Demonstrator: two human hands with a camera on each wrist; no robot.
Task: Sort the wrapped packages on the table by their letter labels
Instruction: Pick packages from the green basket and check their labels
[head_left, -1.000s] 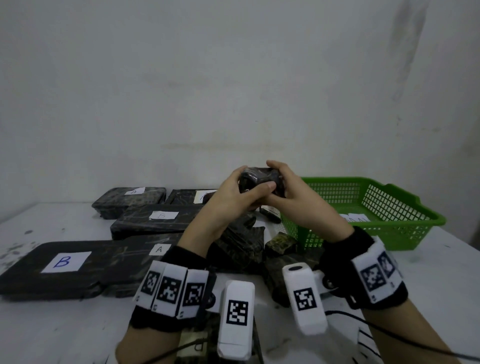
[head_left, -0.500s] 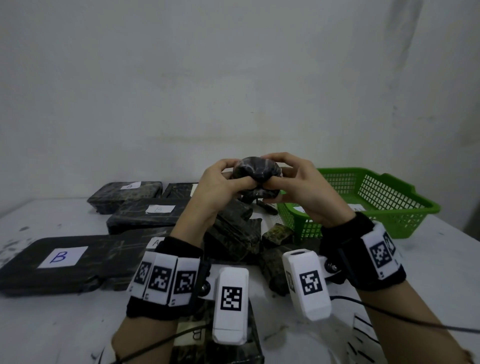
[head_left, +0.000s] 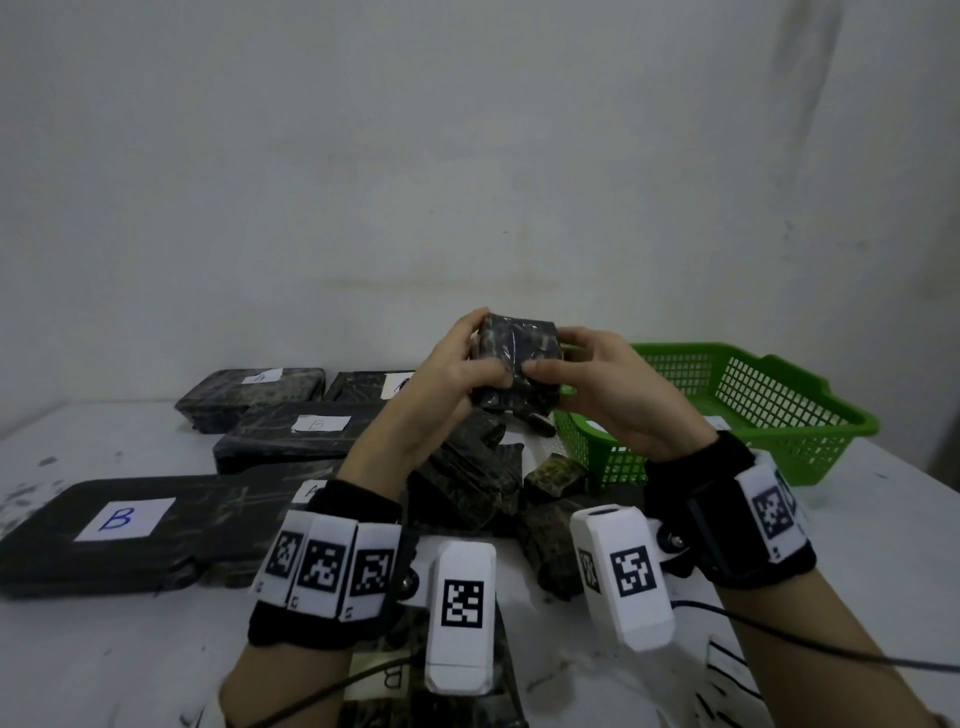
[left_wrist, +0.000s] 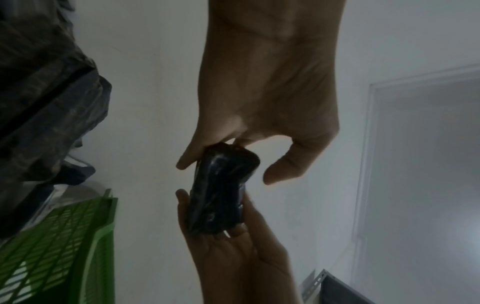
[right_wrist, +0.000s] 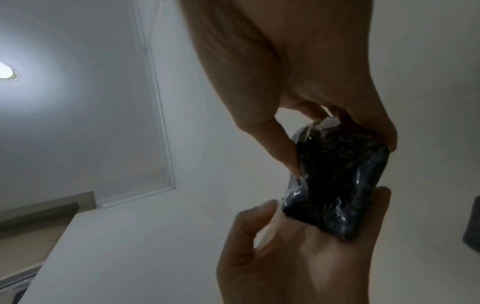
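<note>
Above the counter (head_left: 857, 545), left hand (head_left: 447, 374) and right hand (head_left: 618, 395) both grip a small dark wrapped package (head_left: 517, 366), green basket (head_left: 810, 415) just beside.

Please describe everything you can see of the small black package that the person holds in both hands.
The small package is a dark, blocky bundle in glossy, crinkled clear wrap over black mottled material. It is held up above the table, in front of the green basket. The left hand and the right hand grip it from opposite sides, thumbs on the near face. No letter label shows in the head view; the right wrist view shows a pale patch at one end, unreadable.
</note>
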